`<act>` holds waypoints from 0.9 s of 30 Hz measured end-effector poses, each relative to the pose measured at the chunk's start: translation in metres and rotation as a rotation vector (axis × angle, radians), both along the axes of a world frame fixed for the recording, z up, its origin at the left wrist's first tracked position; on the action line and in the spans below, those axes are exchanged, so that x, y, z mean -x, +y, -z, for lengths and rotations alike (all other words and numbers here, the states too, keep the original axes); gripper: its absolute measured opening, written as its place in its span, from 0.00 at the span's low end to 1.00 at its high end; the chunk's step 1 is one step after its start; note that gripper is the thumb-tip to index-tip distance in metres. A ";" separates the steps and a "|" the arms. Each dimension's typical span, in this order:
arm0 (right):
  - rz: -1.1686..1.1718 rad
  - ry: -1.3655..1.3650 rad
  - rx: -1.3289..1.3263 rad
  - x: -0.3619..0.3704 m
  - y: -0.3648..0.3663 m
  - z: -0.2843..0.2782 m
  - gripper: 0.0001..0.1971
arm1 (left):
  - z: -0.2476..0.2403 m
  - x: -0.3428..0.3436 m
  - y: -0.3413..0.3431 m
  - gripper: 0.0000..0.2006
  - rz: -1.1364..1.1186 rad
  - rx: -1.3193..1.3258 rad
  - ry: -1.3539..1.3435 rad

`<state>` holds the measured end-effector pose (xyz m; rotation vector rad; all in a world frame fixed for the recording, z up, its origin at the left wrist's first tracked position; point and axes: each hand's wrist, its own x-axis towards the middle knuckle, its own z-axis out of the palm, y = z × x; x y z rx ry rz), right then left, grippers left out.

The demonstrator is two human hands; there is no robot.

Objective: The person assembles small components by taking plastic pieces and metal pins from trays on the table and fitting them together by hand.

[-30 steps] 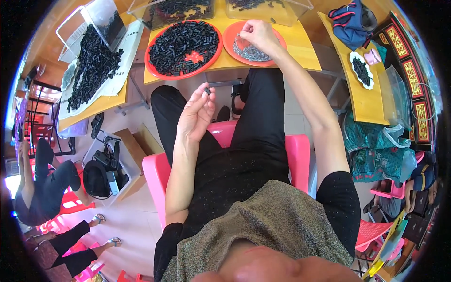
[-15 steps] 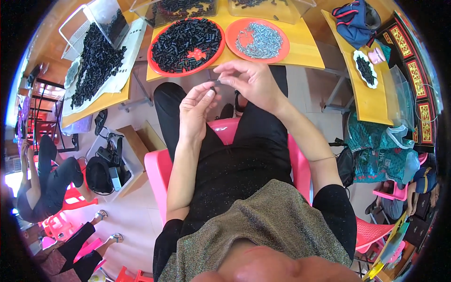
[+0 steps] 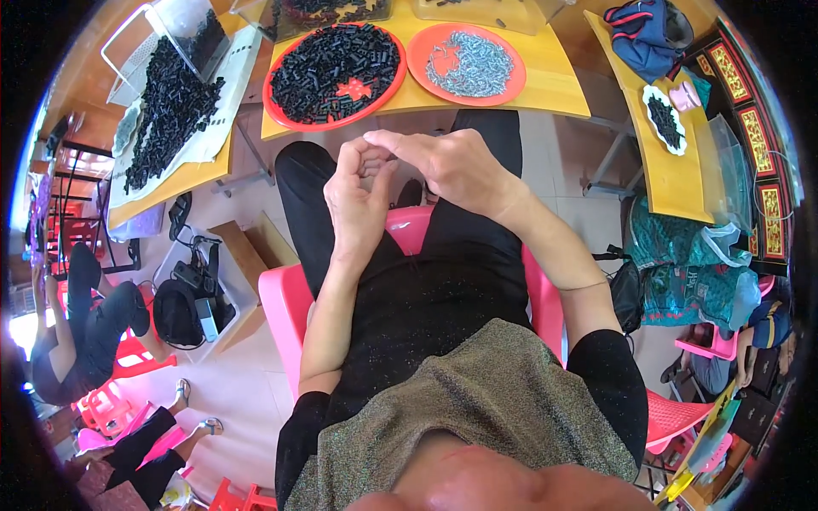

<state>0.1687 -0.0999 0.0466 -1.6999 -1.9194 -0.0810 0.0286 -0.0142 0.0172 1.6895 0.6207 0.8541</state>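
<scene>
My left hand [image 3: 356, 204] is raised over my lap with its fingers curled and the thumb up. My right hand [image 3: 464, 175] reaches across from the right, its fingers pressed together against the left fingertips. Whatever lies between the fingers is hidden. Just beyond the hands, on the yellow table [image 3: 558, 95], a red plate [image 3: 394, 88] holds a heap of small black tube-like parts [image 3: 328, 72]. Beside it stands an orange-red plate [image 3: 417, 64] with small silvery metal pieces [image 3: 477, 64], which look like screws.
On the left table, more black parts [image 3: 166, 115] spill from a tipped white basket [image 3: 128, 38]. The right table bears a small white dish [image 3: 654, 95] of black parts and a blue bag [image 3: 643, 34]. Green bags [image 3: 690, 294] stand at right. Other people sit at left.
My right hand has turned and closed in over the left fingertips. The small dark piece that showed at the left fingers is now hidden.
</scene>
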 end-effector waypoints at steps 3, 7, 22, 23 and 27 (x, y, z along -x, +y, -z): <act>-0.037 0.190 -0.222 0.002 0.009 0.001 0.23 | 0.000 0.001 0.000 0.13 0.034 0.085 -0.033; -0.102 1.105 0.044 -0.015 0.006 -0.006 0.22 | 0.009 0.000 0.005 0.09 0.196 0.479 -0.203; -0.358 1.134 -0.026 0.000 0.007 0.005 0.25 | 0.018 -0.007 -0.004 0.09 0.493 1.065 -0.342; -0.372 1.091 -0.026 0.000 0.007 0.005 0.26 | 0.018 -0.007 -0.006 0.08 0.467 1.060 -0.340; -0.403 1.080 0.039 -0.003 0.006 0.003 0.26 | 0.022 -0.006 -0.006 0.08 0.465 1.031 -0.383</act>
